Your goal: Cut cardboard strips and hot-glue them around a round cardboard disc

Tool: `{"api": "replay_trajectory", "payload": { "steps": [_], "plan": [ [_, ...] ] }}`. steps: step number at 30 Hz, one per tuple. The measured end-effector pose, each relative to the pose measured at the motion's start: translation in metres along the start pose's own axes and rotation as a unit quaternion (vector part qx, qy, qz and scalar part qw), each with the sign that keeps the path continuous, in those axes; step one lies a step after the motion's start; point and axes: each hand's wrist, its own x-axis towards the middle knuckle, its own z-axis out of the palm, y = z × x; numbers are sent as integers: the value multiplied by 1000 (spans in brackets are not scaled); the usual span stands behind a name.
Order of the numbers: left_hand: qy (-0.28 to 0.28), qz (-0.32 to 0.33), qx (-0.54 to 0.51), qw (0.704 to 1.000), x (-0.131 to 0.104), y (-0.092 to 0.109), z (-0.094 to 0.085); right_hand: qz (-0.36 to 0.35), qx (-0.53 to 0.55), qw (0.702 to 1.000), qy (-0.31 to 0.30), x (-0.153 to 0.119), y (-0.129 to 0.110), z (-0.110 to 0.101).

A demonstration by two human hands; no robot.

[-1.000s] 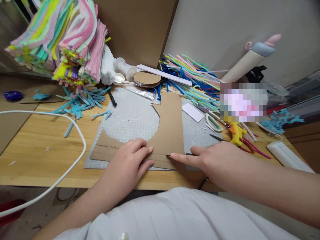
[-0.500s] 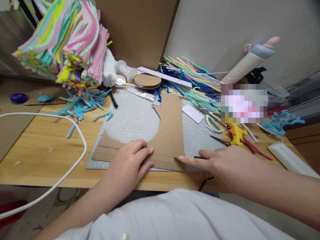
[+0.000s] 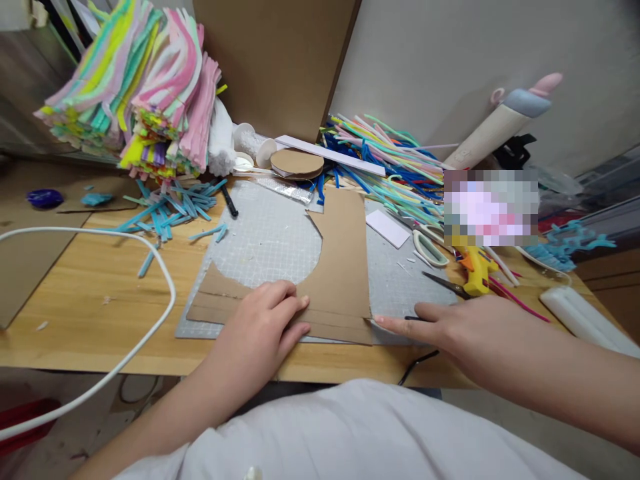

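A piece of brown cardboard [image 3: 345, 267] with a round cut-out lies on the grey cutting mat [image 3: 270, 230]. A dark line runs across its near strip. My left hand [image 3: 270, 310] presses flat on this strip, below the round opening, fingers bent and thumb apart. My right hand [image 3: 440, 327] is closed around a slim craft knife [image 3: 371, 319], its index finger stretched along the tool. The thin tip is at the cardboard's right edge, at the end of the line. Most of the knife is hidden by the hand.
Scissors [image 3: 430, 247], a dark blade [image 3: 445, 283] and a yellow glue gun [image 3: 477, 270] lie at right. Pipe cleaner bundles [image 3: 100, 87] stand at back left, near cut blue pieces [image 3: 170, 207]. A white cable [image 3: 167, 287] loops over the left side.
My right hand has drawn the knife to the right, from on the line to the cardboard's edge. My left hand stays on the cardboard. The view has shifted slightly.
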Motion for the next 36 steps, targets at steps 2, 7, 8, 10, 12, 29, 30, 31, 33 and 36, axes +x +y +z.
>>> {"api": "replay_trajectory", "payload": {
  "steps": [2,7,8,10,12,29,30,31,33,36],
  "plan": [
    [1,-1,0,1000,0,0,0,0,-8,1000,4,-2,1,2],
    [1,-2,5,1000,2,0,2,5,-16,1000,19,-8,4,7],
    [0,-3,5,1000,2,0,2,8,-19,1000,17,-9,6,8],
    [0,-1,5,1000,0,-1,2,11,-21,1000,10,-12,11,11],
    [1,3,4,1000,-3,-2,1,7,6,1000,10,-17,18,14],
    [24,-36,-6,999,6,-1,-1,-43,76,992,88,42,-21,-13],
    [23,-37,-10,999,5,-3,-1,-45,76,993,84,45,-20,-13],
    [22,-38,-13,999,5,-4,-2,-46,81,992,81,46,-20,-13],
    [22,-38,-18,999,5,-5,-2,-50,98,991,76,49,-20,-13],
    [20,-34,-20,999,6,-5,-1,-55,110,990,70,50,-19,-12]
  ]
}}
